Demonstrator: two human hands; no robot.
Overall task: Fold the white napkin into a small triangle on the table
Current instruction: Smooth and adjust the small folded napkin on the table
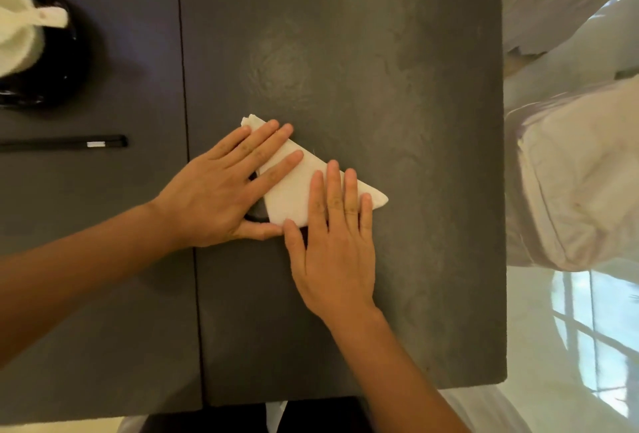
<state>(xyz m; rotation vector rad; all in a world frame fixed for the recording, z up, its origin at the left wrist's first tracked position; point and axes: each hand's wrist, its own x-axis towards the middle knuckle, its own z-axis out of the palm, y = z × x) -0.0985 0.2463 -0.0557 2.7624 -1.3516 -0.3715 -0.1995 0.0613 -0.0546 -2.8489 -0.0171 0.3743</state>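
Note:
The white napkin [294, 190] lies folded as a triangle near the middle of the dark grey table [397, 69]. Its long edge runs from upper left to a point at the right. My left hand [224, 190] lies flat on the napkin's left part, fingers spread, thumb along the lower edge. My right hand [332, 246] presses flat on the lower right part, fingers pointing away from me. Both palms are down and neither grips the cloth. The napkin's lower corner is hidden under my hands.
A black bowl [65, 63] with white cloth and a white spoon [52, 16] sits at the far left. Black chopsticks [69, 144] lie on the left table section. A seam [188, 156] divides the tabletops. The table's right edge [503, 190] borders a pale glossy floor.

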